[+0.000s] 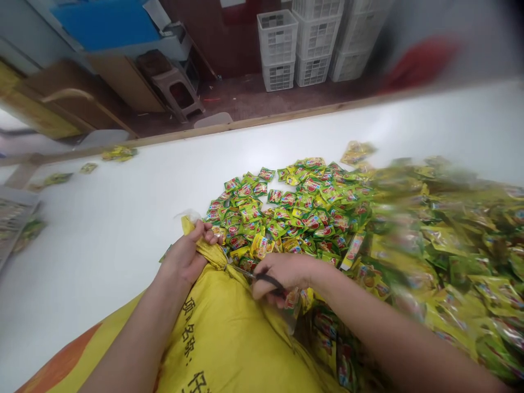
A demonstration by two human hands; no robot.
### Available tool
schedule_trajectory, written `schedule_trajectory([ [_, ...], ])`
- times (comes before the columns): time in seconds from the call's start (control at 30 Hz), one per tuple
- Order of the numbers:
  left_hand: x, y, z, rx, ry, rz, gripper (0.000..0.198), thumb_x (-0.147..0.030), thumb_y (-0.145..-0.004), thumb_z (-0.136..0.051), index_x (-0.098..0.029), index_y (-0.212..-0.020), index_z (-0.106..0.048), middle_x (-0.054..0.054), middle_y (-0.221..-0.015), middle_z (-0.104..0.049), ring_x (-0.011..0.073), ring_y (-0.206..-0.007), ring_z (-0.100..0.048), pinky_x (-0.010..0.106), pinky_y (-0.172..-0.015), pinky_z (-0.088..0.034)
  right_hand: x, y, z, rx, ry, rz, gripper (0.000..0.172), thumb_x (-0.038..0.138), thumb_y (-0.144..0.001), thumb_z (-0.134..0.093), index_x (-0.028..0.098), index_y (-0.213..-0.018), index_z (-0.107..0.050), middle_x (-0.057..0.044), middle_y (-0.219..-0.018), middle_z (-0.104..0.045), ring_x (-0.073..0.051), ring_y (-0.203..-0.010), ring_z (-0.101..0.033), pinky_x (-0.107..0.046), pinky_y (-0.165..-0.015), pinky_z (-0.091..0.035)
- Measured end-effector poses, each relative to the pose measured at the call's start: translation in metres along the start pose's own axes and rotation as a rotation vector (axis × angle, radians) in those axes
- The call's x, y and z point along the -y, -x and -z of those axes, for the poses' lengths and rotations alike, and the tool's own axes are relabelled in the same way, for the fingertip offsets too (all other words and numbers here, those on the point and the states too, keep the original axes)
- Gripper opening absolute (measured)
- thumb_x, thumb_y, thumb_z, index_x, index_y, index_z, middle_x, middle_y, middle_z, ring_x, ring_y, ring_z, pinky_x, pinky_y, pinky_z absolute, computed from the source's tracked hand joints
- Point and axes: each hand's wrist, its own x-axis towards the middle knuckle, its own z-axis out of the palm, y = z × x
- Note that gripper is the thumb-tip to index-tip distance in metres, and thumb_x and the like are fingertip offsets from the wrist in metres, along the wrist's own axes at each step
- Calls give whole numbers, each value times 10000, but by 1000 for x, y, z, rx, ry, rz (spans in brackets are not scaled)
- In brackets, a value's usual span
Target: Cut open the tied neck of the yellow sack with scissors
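Observation:
A full yellow sack (233,327) with dark printed characters lies in front of me on the white table (135,207). Its gathered neck is gripped by my left hand (189,255), fingers wrapped round the bunched material. Black-handled scissors (269,280) are in my right hand (292,270), closed around the handles. Their blades reach to the tied part of the neck, just below my left hand; whether they are apart is too small to tell. Small green and yellow snack packets (311,218) lie heaped beyond the sack and under my right forearm.
Larger yellow-green packets (446,245), blurred, are piled on the right. A few loose packets (118,153) lie at the far left. A wooden edge (241,124) borders the table. Behind it are stacked white crates (278,49) and a plastic stool (180,90).

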Motion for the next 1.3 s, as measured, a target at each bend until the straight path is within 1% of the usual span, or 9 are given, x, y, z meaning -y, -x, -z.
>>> schedule_trajectory([
  [0.13, -1, 1, 0, 3, -3, 8, 230, -251, -924, -519, -137, -733, -579, -1, -583, -432, 106, -518, -457, 265, -591, -557, -7, -12, 1, 64, 47, -59, 181, 324, -687, -708, 167, -685, -617, 44, -539, -614, -88, -441, -550, -151, -358, -376],
  [0.4, -3, 9, -6, 73, -34, -7, 258, -323, -930, -512, -133, -785, -610, 0, -609, -426, 112, -556, -468, 279, -637, -572, -4, -33, 28, 379, -102, -93, 206, 328, -737, -704, 131, -734, -643, 27, -508, -602, -77, -373, -509, -132, -284, -266],
  [0.57, -3, 9, -7, 54, 3, -39, 279, -333, -941, -485, -122, -817, -619, 19, -631, -454, 141, -600, -510, 297, -609, -570, -5, -45, 10, 186, 61, 37, 189, 305, -706, -714, 153, -763, -618, 29, -589, -630, -94, -456, -590, -130, -374, -389],
  [0.7, -4, 3, 3, -266, 163, -149, 270, -296, -965, -435, -134, -796, -569, 15, -671, -508, 124, -587, -522, 306, -605, -567, -26, -47, -25, -135, 2, 183, 128, 295, -748, -646, 176, -752, -599, 59, -557, -567, -84, -435, -548, -150, -395, -419],
  [0.77, -5, 1, 9, -405, 206, -163, 271, -288, -976, -406, -147, -789, -544, -3, -652, -499, 106, -537, -492, 298, -577, -552, -34, -45, -34, -194, -64, 192, 180, 353, -755, -675, 187, -793, -617, 73, -543, -538, -69, -417, -503, -147, -386, -394],
  [0.97, -5, -2, 16, -404, 246, -100, 221, -215, -952, -414, -139, -778, -527, -60, -524, -343, 69, -411, -327, 209, -415, -379, -22, -22, -19, -138, -56, 104, 339, 458, -691, -773, 185, -842, -640, 69, -558, -555, -71, -451, -514, -147, -401, -385],
  [1.13, -3, -3, 13, -360, 263, -87, 228, -207, -951, -419, -126, -771, -531, -62, -505, -326, 71, -409, -313, 216, -407, -365, -3, -3, -5, 25, -124, 115, 435, 537, -658, -793, 154, -736, -602, 39, -583, -598, -62, -432, -522, -139, -368, -356],
  [1.23, -3, -2, 10, -350, 264, -91, 262, -249, -967, -412, -118, -778, -538, -57, -511, -343, 70, -419, -326, 216, -419, -380, -3, -11, -6, 115, -170, 81, 470, 570, -643, -794, 155, -704, -581, 37, -551, -596, -58, -394, -501, -136, -328, -319],
  [1.3, -3, -1, 9, -341, 269, -89, 290, -278, -976, -405, -116, -775, -536, -52, -517, -355, 72, -426, -334, 218, -427, -388, -5, -18, -9, 101, -179, 46, 484, 576, -623, -806, 157, -704, -579, 33, -548, -602, -60, -384, -504, -133, -312, -315],
])
